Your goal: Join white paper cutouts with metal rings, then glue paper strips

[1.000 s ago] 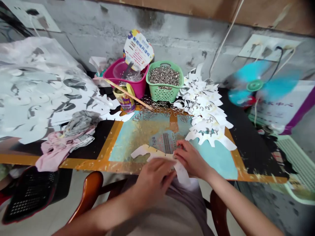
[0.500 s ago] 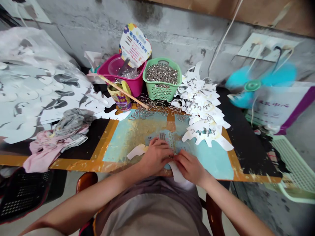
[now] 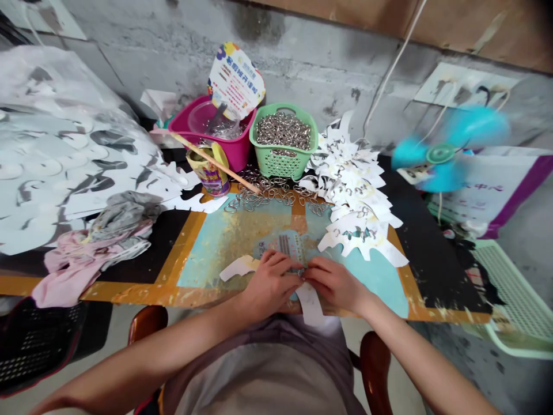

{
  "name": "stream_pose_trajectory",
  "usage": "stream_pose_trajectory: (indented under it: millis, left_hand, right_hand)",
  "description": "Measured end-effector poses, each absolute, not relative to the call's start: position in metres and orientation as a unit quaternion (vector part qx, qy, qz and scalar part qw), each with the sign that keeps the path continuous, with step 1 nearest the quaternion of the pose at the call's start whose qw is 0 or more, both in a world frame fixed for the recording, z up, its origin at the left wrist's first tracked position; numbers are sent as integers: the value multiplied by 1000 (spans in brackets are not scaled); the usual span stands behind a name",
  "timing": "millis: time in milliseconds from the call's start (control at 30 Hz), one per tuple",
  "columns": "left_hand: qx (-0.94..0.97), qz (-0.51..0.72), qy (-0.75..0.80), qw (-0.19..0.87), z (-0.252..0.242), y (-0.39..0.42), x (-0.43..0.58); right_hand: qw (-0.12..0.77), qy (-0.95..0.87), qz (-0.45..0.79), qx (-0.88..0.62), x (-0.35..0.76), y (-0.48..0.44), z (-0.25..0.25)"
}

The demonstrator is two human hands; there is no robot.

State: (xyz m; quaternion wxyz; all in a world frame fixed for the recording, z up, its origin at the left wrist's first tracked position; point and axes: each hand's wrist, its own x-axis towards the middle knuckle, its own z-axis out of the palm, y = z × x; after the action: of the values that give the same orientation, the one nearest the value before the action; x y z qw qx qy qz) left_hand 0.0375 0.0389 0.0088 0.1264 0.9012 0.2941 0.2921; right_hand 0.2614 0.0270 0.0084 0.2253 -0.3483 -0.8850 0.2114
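Both my hands meet at the table's near edge over a white paper cutout [image 3: 242,266]. My left hand [image 3: 270,282] presses on the cutout with its fingers curled. My right hand [image 3: 334,283] pinches the same cutout where the hands touch; a strip of it [image 3: 310,302] hangs over the edge. What sits between the fingertips is too small to make out. Loose metal rings [image 3: 268,195] lie in a row beyond my hands. A green basket [image 3: 283,163] full of rings stands behind them.
Finished white cutouts [image 3: 360,190] are stacked at right. A pink tub [image 3: 235,153], a small can [image 3: 211,173] with a stick and a card sit at the back. Cloth rags [image 3: 108,236] and paper sheets [image 3: 64,161] lie left. A spinning blue fan [image 3: 444,154] stands right.
My left hand came forward from the table's edge onto the cutout and joined my right hand. The cutout shifted slightly left and the view dropped a little.
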Motion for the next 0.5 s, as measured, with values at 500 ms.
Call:
stream_pose_trajectory:
  millis: [500]
  left_hand:
    - [903,258,299,167,6,44,38]
  right_hand:
    - [246,-843,272,-393,268,23,16]
